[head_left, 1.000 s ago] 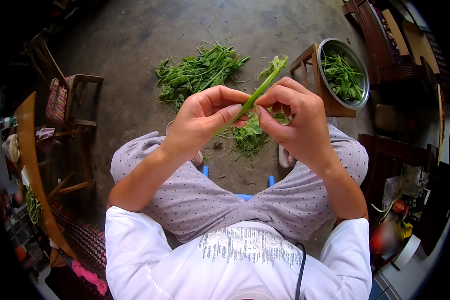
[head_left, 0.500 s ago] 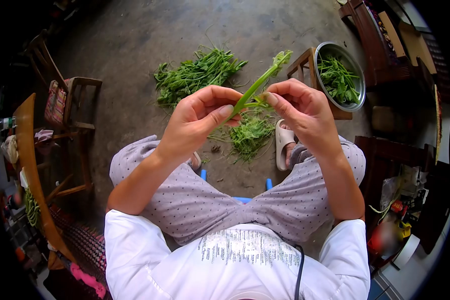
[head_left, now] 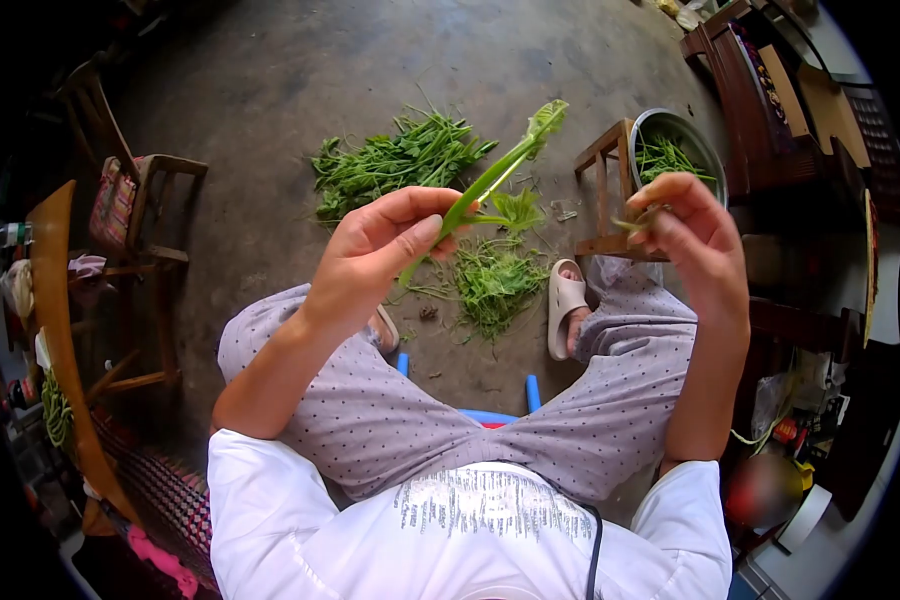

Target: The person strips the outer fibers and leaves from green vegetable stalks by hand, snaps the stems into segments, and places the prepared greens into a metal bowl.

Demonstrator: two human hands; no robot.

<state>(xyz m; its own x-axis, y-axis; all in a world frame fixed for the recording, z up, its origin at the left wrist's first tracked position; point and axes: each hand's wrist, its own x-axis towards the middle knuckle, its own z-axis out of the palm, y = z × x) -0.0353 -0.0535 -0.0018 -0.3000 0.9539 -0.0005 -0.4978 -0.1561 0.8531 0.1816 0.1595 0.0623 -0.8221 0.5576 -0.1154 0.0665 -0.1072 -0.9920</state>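
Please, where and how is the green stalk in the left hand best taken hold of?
I would pinch the green stalk midway, between the left hand and the leafy tip, coming from the right, beyond the side leaf. That stretch looks slim, straight and uncovered; lower down, the hand covers it.

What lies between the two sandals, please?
In the head view, a green heap and a small dark clump lie on the floor between them.

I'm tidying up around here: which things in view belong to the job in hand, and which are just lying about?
Seemingly part of the job:
green stalk, in the left hand
small scrap, in the right hand
leafy pile
wispy green heap
metal bowl with greens

Apparently just lying about:
wooden chair
bottle
pink item
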